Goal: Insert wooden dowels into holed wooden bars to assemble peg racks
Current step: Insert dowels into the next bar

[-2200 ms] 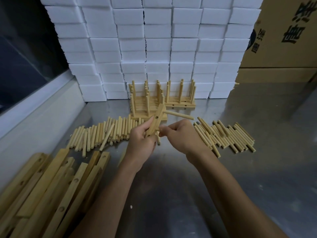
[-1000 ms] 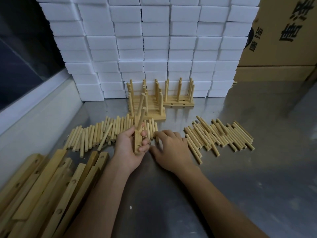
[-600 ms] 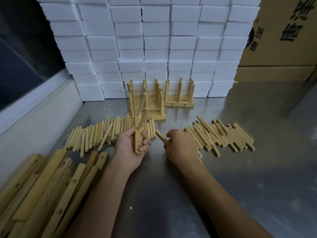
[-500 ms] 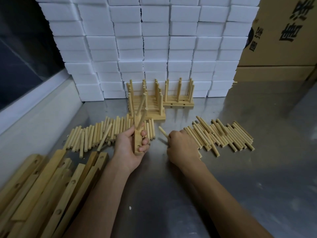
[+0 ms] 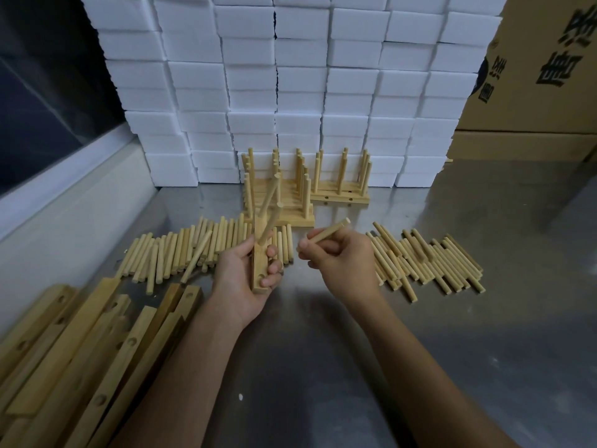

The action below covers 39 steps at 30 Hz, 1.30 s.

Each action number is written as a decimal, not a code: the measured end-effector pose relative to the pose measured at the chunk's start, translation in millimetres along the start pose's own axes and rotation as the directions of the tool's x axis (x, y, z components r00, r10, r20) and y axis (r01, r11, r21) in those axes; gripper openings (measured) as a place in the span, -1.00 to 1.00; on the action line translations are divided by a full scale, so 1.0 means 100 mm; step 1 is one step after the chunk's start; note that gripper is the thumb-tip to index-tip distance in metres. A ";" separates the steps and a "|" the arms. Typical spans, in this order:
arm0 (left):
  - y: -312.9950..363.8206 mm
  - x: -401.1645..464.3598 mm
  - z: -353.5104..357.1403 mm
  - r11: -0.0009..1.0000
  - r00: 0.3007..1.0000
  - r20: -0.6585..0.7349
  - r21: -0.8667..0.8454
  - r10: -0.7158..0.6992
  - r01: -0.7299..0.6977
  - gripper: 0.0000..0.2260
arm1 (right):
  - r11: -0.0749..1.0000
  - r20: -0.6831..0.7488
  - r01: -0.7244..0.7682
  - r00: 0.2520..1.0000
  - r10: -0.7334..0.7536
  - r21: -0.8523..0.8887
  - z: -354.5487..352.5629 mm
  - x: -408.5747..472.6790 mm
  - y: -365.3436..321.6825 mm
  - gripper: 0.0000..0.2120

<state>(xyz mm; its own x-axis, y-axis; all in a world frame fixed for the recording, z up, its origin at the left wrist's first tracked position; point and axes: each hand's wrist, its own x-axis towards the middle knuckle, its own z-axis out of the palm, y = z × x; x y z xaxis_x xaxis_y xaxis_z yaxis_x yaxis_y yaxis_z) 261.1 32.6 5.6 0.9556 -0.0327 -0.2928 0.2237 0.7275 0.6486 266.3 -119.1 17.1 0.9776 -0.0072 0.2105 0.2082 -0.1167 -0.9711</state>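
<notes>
The left hand point(image 5: 240, 279) grips a holed wooden bar point(image 5: 259, 266) with two dowels standing in it. The right hand point(image 5: 342, 263) pinches one loose dowel point(image 5: 329, 232), apart from the bar. Dowel piles point(image 5: 426, 261) lie left and right on the metal table point(image 5: 323, 367); finished peg racks point(image 5: 307, 189) stand far, bare bars point(image 5: 80, 350) near left.

A grey metal bench point(image 5: 452, 350) fills the lower part of the view, with a few small white specks on its surface. At its back stands a tall wall of stacked white foam blocks point(image 5: 290, 76). To the right of them are brown cardboard boxes point(image 5: 542, 76) with dark printed characters. On the left is a dark window point(image 5: 42, 101) with a pale frame.
</notes>
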 end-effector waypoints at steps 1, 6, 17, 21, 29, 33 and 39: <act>0.00 0.00 0.00 1.000 1.000 0.003 -0.003 0.001 -0.001 -0.70 | 0.999 -0.003 0.001 1.000 -0.001 0.035 0.00 -0.01 -0.01 -0.91; 0.01 -0.02 0.01 1.000 1.000 0.004 -0.004 0.009 -0.009 -0.72 | 0.991 0.007 0.000 1.000 -0.001 0.132 -0.01 0.00 -0.10 -0.90; 0.02 -0.06 0.04 0.999 0.999 -0.024 0.008 0.032 -0.032 -0.76 | 0.997 0.150 0.010 0.989 0.002 -0.077 0.00 0.01 -0.23 -0.82; 0.01 -0.06 0.05 0.999 0.999 -0.025 0.010 0.035 -0.035 -0.77 | 0.955 0.205 0.138 0.975 -0.085 -0.263 -0.05 -0.01 -0.27 -0.66; 0.00 -0.06 0.03 0.998 0.999 -0.022 0.041 0.047 -0.046 -0.76 | 0.920 0.319 0.228 0.940 -0.122 -0.320 -0.01 -0.05 -0.29 -0.69; 0.00 -0.06 0.01 0.998 0.999 -0.012 0.039 0.041 -0.040 -0.70 | 0.866 0.447 0.255 0.894 -0.040 -0.430 0.02 -0.08 -0.32 -0.85; -0.01 -0.05 0.01 0.998 1.000 -0.004 0.048 0.031 -0.030 -0.67 | 0.778 0.473 0.302 0.881 -0.007 -0.551 0.05 -0.11 -0.35 -0.93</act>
<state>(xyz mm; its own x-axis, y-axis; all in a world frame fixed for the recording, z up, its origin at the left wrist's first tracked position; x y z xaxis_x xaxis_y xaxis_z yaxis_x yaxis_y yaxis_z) 256.7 31.5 7.0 0.9611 -0.0073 -0.2760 0.2034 0.6946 0.6900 248.3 -109.8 47.7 0.8748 0.4640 0.1394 0.4400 -0.6406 -0.6293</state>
